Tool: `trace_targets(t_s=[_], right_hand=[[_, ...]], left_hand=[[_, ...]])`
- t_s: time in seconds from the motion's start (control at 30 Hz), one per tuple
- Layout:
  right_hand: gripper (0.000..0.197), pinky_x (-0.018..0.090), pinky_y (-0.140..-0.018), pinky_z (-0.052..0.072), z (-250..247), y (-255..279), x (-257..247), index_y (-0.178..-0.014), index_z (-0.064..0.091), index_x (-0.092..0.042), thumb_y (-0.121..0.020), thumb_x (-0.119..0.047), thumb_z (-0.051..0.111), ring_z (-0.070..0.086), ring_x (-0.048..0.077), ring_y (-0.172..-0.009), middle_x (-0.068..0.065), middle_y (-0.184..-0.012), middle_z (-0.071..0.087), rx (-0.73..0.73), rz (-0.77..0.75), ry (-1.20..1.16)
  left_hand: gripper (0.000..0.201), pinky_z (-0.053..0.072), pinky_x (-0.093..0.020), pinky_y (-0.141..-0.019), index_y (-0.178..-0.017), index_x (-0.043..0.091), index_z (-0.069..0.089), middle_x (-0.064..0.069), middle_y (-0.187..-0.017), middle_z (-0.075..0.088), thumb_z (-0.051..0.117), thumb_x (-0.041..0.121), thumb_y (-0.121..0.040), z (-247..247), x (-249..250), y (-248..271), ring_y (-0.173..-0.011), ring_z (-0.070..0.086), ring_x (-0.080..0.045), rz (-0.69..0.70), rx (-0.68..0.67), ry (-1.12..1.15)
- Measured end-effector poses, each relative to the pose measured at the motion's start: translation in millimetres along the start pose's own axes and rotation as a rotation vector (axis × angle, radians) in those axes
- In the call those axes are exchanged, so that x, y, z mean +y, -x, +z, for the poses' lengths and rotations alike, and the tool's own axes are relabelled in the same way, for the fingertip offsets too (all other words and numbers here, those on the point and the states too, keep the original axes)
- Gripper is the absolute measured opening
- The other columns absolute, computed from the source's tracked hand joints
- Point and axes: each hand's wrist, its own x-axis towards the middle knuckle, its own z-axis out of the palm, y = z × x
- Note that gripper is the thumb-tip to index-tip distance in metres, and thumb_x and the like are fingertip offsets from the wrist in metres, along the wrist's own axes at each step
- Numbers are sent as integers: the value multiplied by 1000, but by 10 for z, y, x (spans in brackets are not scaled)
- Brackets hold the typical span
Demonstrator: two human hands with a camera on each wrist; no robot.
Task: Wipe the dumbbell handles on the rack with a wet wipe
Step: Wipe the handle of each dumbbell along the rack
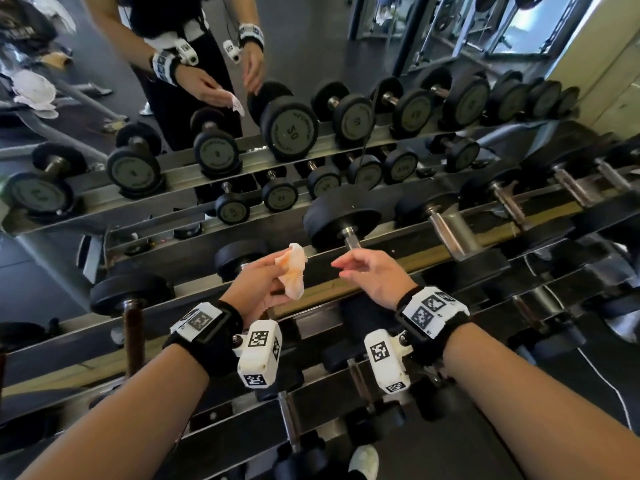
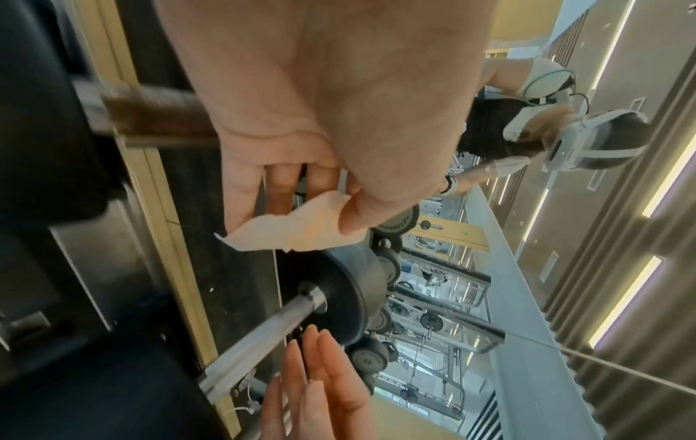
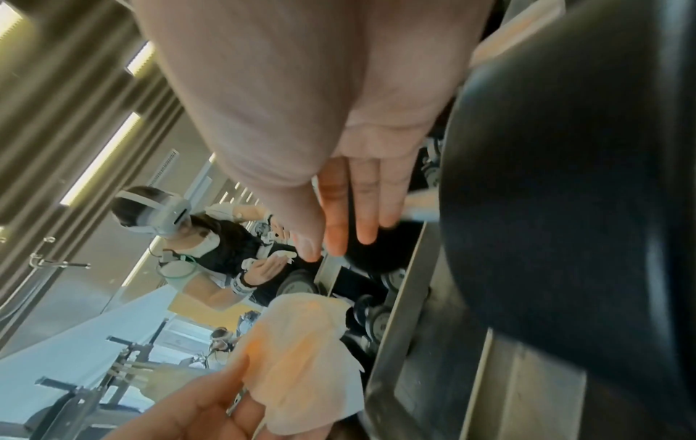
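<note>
My left hand (image 1: 268, 282) pinches a crumpled white wet wipe (image 1: 293, 270) with an orange stain, held above the rack's upper rail. The left wrist view shows the wet wipe (image 2: 297, 229) hanging between thumb and fingers of the left hand (image 2: 301, 184); the right wrist view shows the wet wipe (image 3: 305, 357) from the side. My right hand (image 1: 367, 271) hovers empty a little to the right, fingers loosely extended toward the wipe. Just behind it lies a big black dumbbell with a steel handle (image 1: 350, 237), the same handle (image 2: 263, 336) seen below the wipe. The right hand (image 3: 339, 214) holds nothing.
A tiered metal rack (image 1: 346, 289) carries several black dumbbells (image 1: 446, 230). A rusty brown handle (image 1: 133, 337) lies at the left. A wall mirror (image 1: 207, 98) behind the rack reflects the dumbbells and me. A white cable (image 1: 613, 386) trails on the floor at right.
</note>
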Motion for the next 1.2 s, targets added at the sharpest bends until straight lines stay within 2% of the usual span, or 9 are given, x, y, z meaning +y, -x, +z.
trace_targets(t_s=[0.2,0.37,0.47,0.73,0.8,0.9,1.03,1.13,1.2], right_hand=[[21,38,-106,45,-617,126,540,-101,72,-28,-83,-20,77,64,9,-107,-8,-105,72,49,63,-21],[26,29,-102,49,-750,179,991,-104,73,-32,-79,-30,81,64,3,-106,-10,-107,72,-27,126,-131],[31,28,-93,54,-765,142,1111,-104,74,-29,-75,-37,83,68,13,-104,-5,-104,75,-59,157,-229],[50,32,-84,59,-729,143,1264,-105,73,-29,-63,-55,82,71,16,-97,0,-102,75,-74,146,-349],[47,32,-81,60,-713,170,1270,-106,72,-28,-67,-50,83,72,16,-96,1,-102,75,-69,147,-386],[49,31,-78,60,-709,184,1265,-108,72,-25,-66,-49,82,73,16,-95,1,-102,75,-48,152,-416],[41,36,-84,60,-691,196,1245,-110,72,-22,-73,-38,82,72,19,-98,3,-106,74,-24,167,-425],[47,37,-86,60,-671,210,1217,-108,73,-21,-67,-43,82,71,20,-98,3,-106,74,2,174,-447],[48,28,-83,59,-662,211,1193,-106,74,-21,-64,-45,80,71,12,-97,0,-106,73,15,178,-458]], left_hand=[[31,50,-38,-79,-93,36,63,-6,-90,62,40,18,-105,669,-159,-303,-89,58,-23,172,73,-178],[32,45,-35,-89,-122,29,64,1,-92,62,44,13,-103,1025,-387,-651,-86,55,-13,238,154,-297],[31,50,-40,-90,-120,36,64,-3,-89,64,45,19,-102,1097,-435,-798,-83,57,-16,246,179,-419],[25,52,-51,-96,-113,13,70,-25,-99,68,49,21,-102,1149,-396,-1024,-95,67,-30,179,103,-502],[26,53,-48,-97,-119,13,69,-21,-105,69,50,20,-102,1156,-404,-1026,-103,67,-31,178,93,-568],[22,54,-39,-93,-110,15,72,-11,-92,68,53,22,-101,1135,-431,-984,-91,67,-24,220,86,-702],[21,45,-21,-85,-112,37,72,8,-90,70,55,33,-99,1098,-539,-796,-87,63,-6,259,34,-966],[23,45,-21,-76,-108,38,74,21,-75,67,54,29,-99,1035,-570,-738,-72,60,5,213,-84,-1001],[23,51,-28,-79,-101,30,77,17,-74,69,54,26,-99,969,-537,-762,-70,59,5,190,-106,-911]])
